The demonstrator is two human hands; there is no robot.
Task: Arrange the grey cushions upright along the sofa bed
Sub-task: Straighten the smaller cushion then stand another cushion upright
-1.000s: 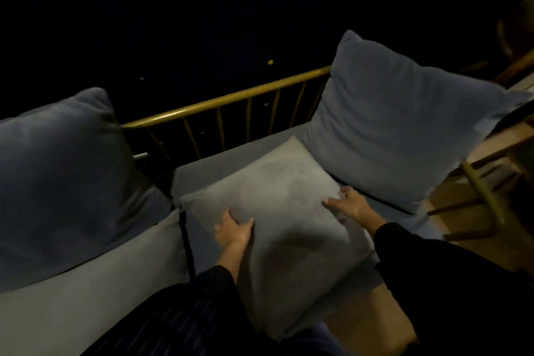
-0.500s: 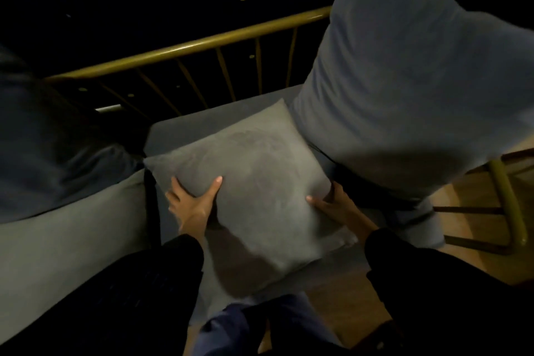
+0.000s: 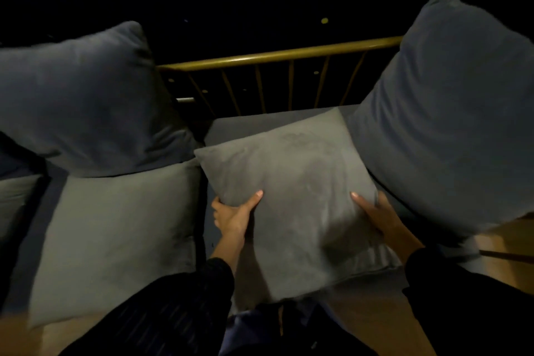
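A square grey cushion (image 3: 291, 191) sits in the middle, its near edge raised over the sofa bed seat (image 3: 239, 126). My left hand (image 3: 234, 211) grips its left edge, thumb on top. On the right edge, my right hand (image 3: 375, 217) holds it the same way. A second grey cushion (image 3: 115, 228) lies flat to the left. Two large blue-grey cushions stand upright against the back: one at the left (image 3: 83, 104), one at the right (image 3: 450, 113).
A brass-coloured rail with thin spindles (image 3: 277, 55) runs behind the seat. Everything beyond it is dark. Wooden floor (image 3: 502, 243) shows at the lower right, past the sofa bed's edge. My dark sleeves fill the bottom of the view.
My view has swung left, bringing the left cushions back into sight. Both hands have shifted toward the near edge of the grey cushion and still hold its sides.
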